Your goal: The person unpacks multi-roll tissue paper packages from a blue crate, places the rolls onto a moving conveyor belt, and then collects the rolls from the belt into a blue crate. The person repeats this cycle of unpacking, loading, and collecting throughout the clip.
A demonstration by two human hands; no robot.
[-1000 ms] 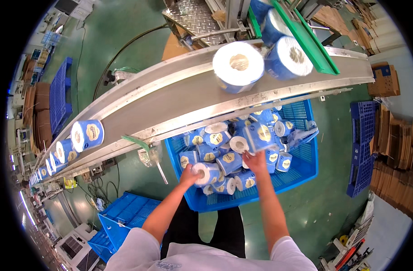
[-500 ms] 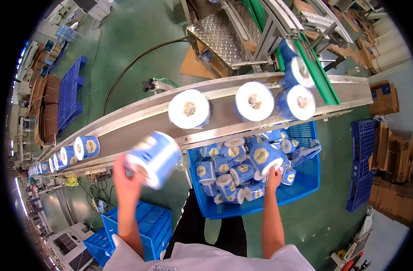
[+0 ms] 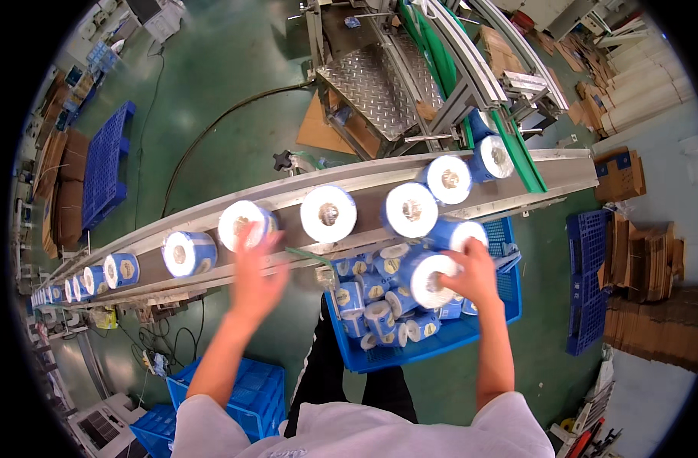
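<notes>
My left hand (image 3: 259, 269) is slightly blurred, with fingers spread at the near side of a wrapped toilet paper roll (image 3: 241, 223) on the conveyor belt (image 3: 282, 223). Its fingers overlap the roll in this view, and whether they touch it I cannot tell. My right hand (image 3: 477, 276) is closed on a blue-and-white toilet paper roll (image 3: 433, 281) above the blue crate (image 3: 418, 353), its thumb at the core. Its fingertips also reach the end of a second roll (image 3: 457, 233) just beyond. Several more wrapped rolls (image 3: 381, 314) lie heaped in the crate.
Several rolls (image 3: 328, 214) stand or lie along the belt, stretching far left. A green-railed chute (image 3: 521, 156) brings rolls in at the right. Stacked blue crates (image 3: 246, 385) sit low left by my legs. Blue pallets (image 3: 585, 284) and flattened cardboard (image 3: 650, 332) are at right.
My left hand has let go of its roll, and a roll now stands on the belt beside it. My right hand has lifted toward the belt. Rolls on the belt have shifted left.
</notes>
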